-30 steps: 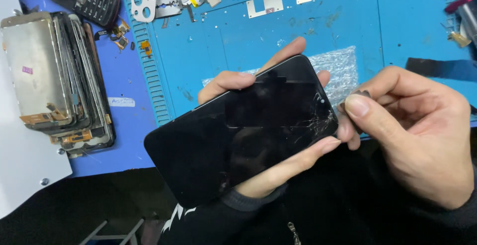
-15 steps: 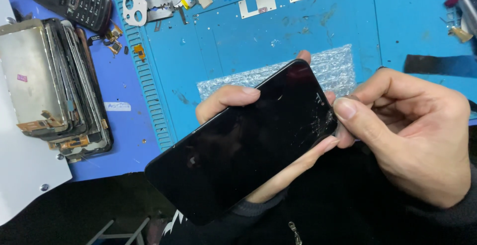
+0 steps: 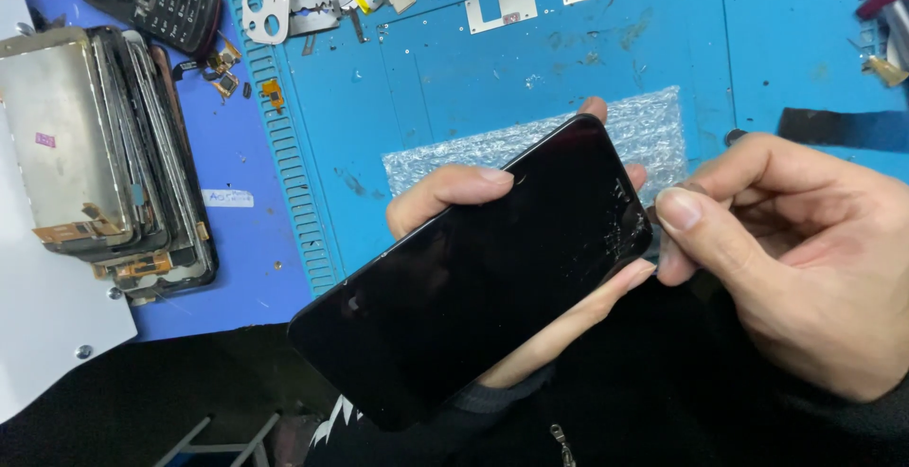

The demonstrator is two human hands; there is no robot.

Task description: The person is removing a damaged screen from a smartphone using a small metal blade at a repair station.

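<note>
Black glass fills the nearest part of the view: a smartphone (image 3: pixel 473 282) held above the person's dark lap, screen up and unlit. Its long axis runs on a diagonal, from the lower left corner close to the body up to the right, where the far end points out over the tabletop (image 3: pixel 530 98). Cracks spread across the glass at that upper right end. The left hand (image 3: pixel 492 240) cradles the phone from underneath, closed around it, with the thumb tip lying on the upper long edge, one finger along the lower long edge, and a fingertip showing past the far end. The right hand (image 3: pixel 805 259) meets the cracked corner from the right, thumb and forefinger pinched narrow against the edge of the phone; whether they hold something small there I cannot tell.

Just beyond the phone, a sheet of bubble wrap (image 3: pixel 644 135) lies flat on the blue work mat (image 3: pixel 530 60), partly hidden by the phone and fingers. To the left, on the darker blue tabletop, a stack of stripped phone screens (image 3: pixel 104 154) lies in a row, edges overlapping. Farther back sits a dark keypad phone (image 3: pixel 151 3), with small metal brackets (image 3: pixel 284 8) and loose parts scattered near the far edge of the mat.
</note>
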